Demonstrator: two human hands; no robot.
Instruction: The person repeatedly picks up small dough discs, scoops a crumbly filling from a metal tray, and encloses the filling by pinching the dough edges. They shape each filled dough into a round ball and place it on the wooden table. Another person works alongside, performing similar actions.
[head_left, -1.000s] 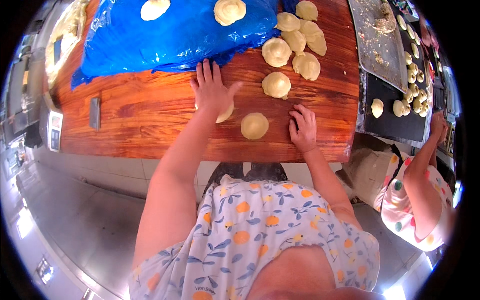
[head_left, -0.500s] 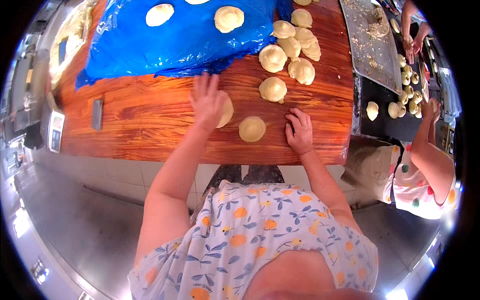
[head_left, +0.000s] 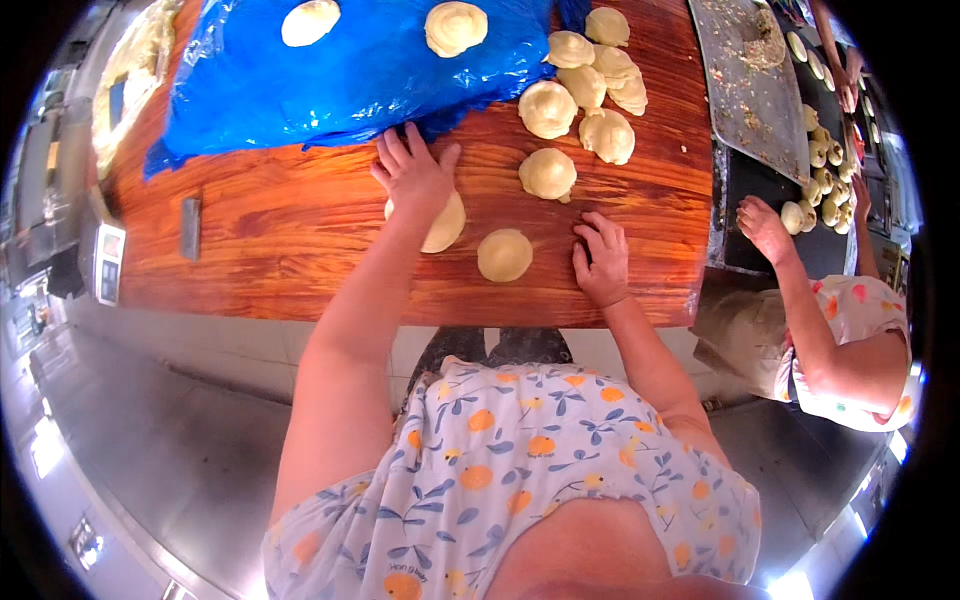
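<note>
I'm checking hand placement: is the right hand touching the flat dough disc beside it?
No: bare wooden table shows between the right hand and the flat dough disc to its left.

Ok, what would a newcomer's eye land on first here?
First, the bright blue plastic sheet at the far side of the wooden table, bearing pale dough rounds. Then the cluster of dough pieces right of the sheet and, nearer, the left hand over a flat dough disc.
</note>
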